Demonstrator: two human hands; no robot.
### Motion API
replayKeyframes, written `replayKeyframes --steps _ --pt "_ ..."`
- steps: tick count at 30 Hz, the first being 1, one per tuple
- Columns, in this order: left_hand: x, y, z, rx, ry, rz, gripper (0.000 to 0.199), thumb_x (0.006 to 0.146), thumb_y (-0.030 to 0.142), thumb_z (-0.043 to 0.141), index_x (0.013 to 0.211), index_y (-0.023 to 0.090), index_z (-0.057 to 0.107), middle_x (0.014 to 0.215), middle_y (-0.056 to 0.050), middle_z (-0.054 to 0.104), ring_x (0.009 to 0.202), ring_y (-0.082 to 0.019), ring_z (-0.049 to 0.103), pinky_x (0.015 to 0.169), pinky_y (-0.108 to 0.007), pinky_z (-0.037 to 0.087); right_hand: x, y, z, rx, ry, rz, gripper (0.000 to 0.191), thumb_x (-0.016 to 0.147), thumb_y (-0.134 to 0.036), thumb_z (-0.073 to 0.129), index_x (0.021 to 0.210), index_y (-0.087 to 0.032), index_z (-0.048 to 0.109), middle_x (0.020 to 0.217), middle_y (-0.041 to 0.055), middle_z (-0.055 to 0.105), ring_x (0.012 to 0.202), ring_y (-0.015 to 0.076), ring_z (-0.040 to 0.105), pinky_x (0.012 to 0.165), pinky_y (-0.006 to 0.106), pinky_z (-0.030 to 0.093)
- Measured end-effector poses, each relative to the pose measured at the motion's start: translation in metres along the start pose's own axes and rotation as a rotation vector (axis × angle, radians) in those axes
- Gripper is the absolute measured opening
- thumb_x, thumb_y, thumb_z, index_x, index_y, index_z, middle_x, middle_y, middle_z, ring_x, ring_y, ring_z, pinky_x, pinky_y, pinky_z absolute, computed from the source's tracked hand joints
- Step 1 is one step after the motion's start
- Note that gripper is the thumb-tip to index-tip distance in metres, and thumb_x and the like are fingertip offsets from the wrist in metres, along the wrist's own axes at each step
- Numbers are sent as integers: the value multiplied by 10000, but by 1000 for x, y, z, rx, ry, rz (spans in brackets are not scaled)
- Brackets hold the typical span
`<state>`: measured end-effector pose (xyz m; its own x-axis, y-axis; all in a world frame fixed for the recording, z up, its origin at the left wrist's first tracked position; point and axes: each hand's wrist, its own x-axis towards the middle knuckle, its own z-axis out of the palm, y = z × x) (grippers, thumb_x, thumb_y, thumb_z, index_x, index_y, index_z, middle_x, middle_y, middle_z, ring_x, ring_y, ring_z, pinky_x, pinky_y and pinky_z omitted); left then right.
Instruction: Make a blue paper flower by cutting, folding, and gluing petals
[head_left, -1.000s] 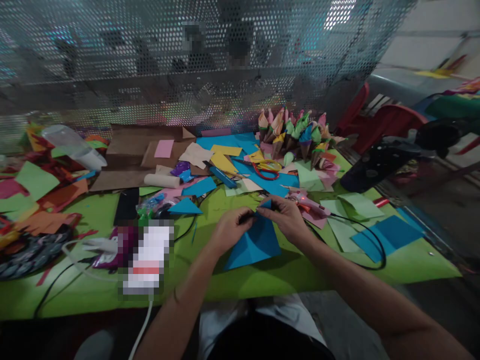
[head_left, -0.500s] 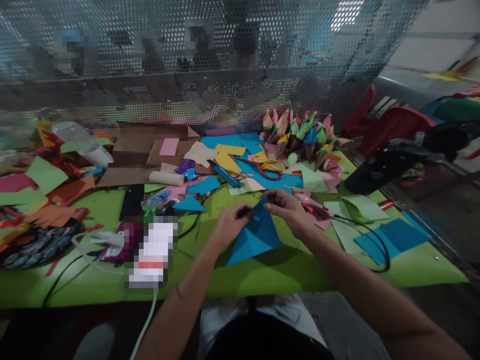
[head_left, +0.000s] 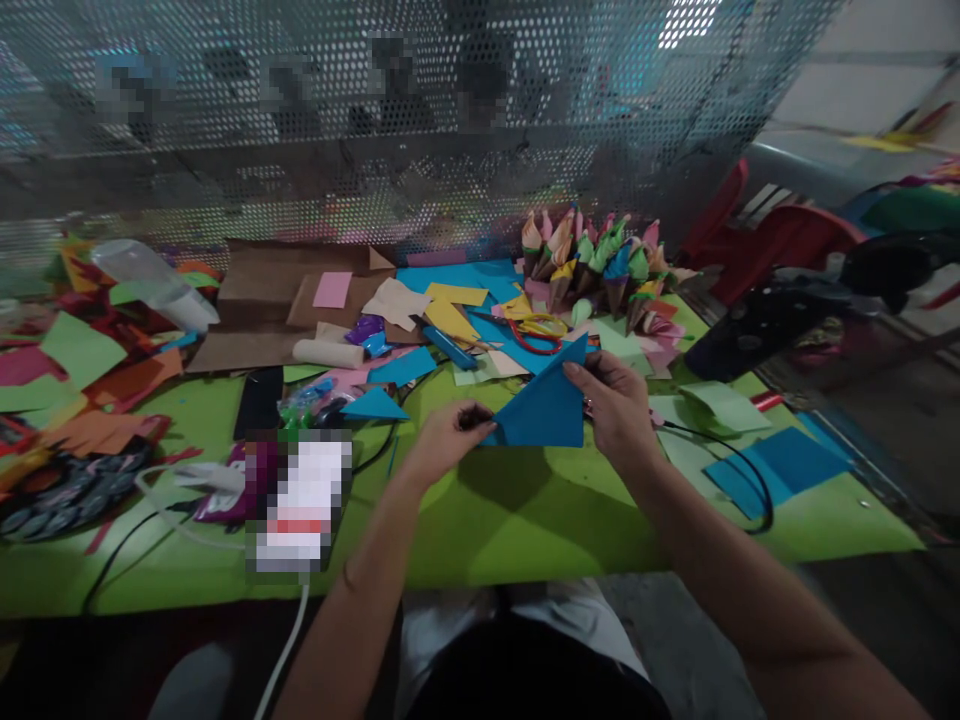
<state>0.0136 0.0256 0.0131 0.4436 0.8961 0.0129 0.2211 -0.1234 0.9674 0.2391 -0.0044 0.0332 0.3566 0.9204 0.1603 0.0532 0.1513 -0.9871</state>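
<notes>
A sheet of blue paper point(head_left: 546, 408), folded to a triangle, is held up over the green table point(head_left: 480, 530) between my hands. My left hand point(head_left: 454, 432) pinches its left corner between thumb and fingers. On the other side, my right hand point(head_left: 616, 398) grips the upper right edge, thumb in front and fingers behind. Just behind the folded paper lie red-handled scissors point(head_left: 536, 345). A hot glue gun with a cable, mostly hidden by my right hand, rests beyond it. To the left of my left hand is a small blue paper triangle point(head_left: 377, 404).
Several small paper cones with swirled tops point(head_left: 592, 250) stand at the back right. Pale green sheets and a blue sheet point(head_left: 780, 470) lie right. A phone point(head_left: 304, 500) with a white cable is at front left. A clear plastic bottle point(head_left: 154, 285) lies back left. Perforated metal panel point(head_left: 330, 170) behind.
The blue paper has been lifted and turned, now showing a flat triangle instead of the wider creased sheet. My right hand has moved right to its edge; my left hand stays near the left corner.
</notes>
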Motion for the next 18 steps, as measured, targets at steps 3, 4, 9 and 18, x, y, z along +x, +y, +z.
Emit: replayKeyframes --steps 3,4,9,18 --pt "2 2 -3 -43 61 -40 198 739 355 750 783 172 690 756 -26 693 727 -155 615 702 -291 494 4 -3 -2 27 -6 0 355 731 -557 759 891 -250 681 750 6 604 649 168 500 576 306 381" --pt "2 2 -3 -71 91 -49 201 728 353 752 777 171 684 751 -21 686 725 -152 611 704 -289 491 4 -4 -2 29 -2 -17 379 732 -553 761 956 -253 702 807 20 642 698 180 533 597 309 399" --pt "5 6 -6 -174 242 -73 220 697 361 762 767 173 672 724 -4 658 718 -140 588 692 -273 469 2 -9 -1 25 38 -55 292 771 -502 743 891 -237 720 784 19 654 679 158 532 574 285 394" --pt "3 6 -6 -85 316 -5 189 725 355 701 750 172 663 672 12 616 644 -122 540 612 -250 420 3 2 1 -27 -84 -12 333 762 -491 755 941 -211 744 741 3 656 644 141 540 548 265 374"
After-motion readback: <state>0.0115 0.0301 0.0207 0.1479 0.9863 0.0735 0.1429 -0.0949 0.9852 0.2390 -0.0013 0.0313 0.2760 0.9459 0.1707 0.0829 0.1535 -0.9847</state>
